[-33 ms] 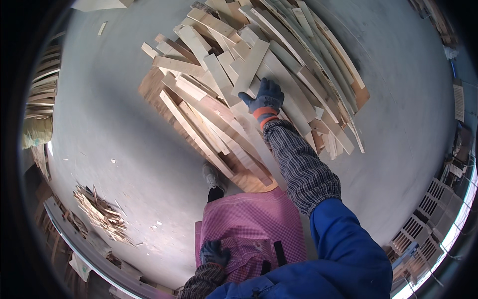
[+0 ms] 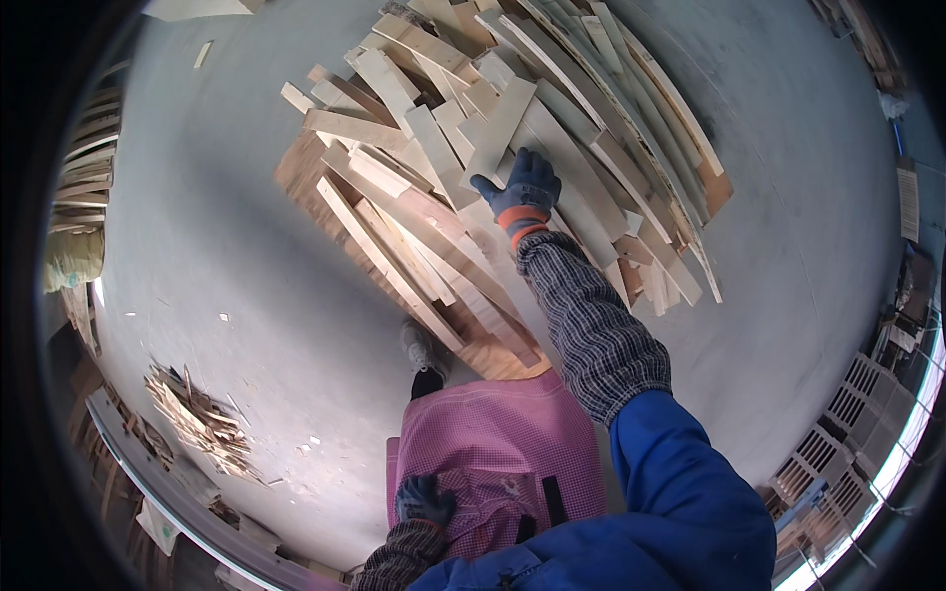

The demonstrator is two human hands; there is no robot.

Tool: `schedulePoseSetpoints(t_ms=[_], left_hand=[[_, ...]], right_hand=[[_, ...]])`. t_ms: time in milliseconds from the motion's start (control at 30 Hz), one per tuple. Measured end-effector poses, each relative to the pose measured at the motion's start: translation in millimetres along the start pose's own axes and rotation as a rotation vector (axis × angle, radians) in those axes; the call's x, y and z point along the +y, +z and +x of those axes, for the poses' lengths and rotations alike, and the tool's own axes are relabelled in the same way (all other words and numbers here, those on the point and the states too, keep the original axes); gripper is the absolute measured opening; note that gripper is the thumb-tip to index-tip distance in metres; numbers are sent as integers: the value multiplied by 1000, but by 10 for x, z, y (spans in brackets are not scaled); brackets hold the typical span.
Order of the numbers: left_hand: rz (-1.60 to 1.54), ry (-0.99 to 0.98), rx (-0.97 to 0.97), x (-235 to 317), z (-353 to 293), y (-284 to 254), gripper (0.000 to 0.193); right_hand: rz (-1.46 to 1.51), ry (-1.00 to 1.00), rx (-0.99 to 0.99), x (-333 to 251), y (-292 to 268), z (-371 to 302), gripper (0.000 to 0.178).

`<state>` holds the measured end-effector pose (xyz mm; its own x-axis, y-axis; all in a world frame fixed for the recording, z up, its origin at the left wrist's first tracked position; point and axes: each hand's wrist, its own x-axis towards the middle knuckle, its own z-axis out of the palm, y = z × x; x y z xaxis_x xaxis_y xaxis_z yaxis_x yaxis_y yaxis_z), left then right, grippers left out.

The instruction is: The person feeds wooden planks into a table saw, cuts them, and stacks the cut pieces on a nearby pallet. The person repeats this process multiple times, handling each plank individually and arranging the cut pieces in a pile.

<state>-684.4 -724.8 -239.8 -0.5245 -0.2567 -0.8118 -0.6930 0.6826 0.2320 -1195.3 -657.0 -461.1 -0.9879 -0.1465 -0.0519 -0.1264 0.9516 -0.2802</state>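
Note:
My right hand (image 2: 525, 187), in a dark blue glove with an orange cuff, rests on a pile of pale wooden boards (image 2: 424, 212). Its thumb stands apart from the fingers, near the lower end of a short slanting board (image 2: 503, 128). The fingers lie over a wider board (image 2: 576, 182); the palm hides what is beneath it. My left hand (image 2: 425, 500), gloved alike, lies on the pink checked apron (image 2: 493, 424) over my lap, with its fingers loosely spread and nothing visible in them.
The boards lie on a plywood sheet (image 2: 498, 360) on the grey floor (image 2: 236, 266). A heap of thin wood scraps (image 2: 202, 424) is at the left. Stacked slats (image 2: 89, 163) line the left edge, and grey slotted crates (image 2: 833, 433) stand at the right. My shoe (image 2: 416, 345) is beside the sheet.
My right hand and forearm have shifted very slightly up and to the left. The boards and my left hand look practically the same.

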Motion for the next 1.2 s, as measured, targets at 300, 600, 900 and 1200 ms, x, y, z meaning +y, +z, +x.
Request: schedulePoseSetpoints(t_ms=[300, 600, 900, 1200], left_hand=[[42, 19, 25, -378, -1, 228, 48], [-18, -23, -24, -292, 54, 68, 48], [-88, -30, -14, -230, 87, -108, 48], [-40, -36, -4, -342, 107, 23, 48]], right_hand=[[105, 57, 87, -168, 253, 344, 91], [-129, -14, -147, 867, -109, -733, 96], [-100, 32, -143, 800, 107, -798, 89], [169, -67, -3, 882, 5, -761, 84]])
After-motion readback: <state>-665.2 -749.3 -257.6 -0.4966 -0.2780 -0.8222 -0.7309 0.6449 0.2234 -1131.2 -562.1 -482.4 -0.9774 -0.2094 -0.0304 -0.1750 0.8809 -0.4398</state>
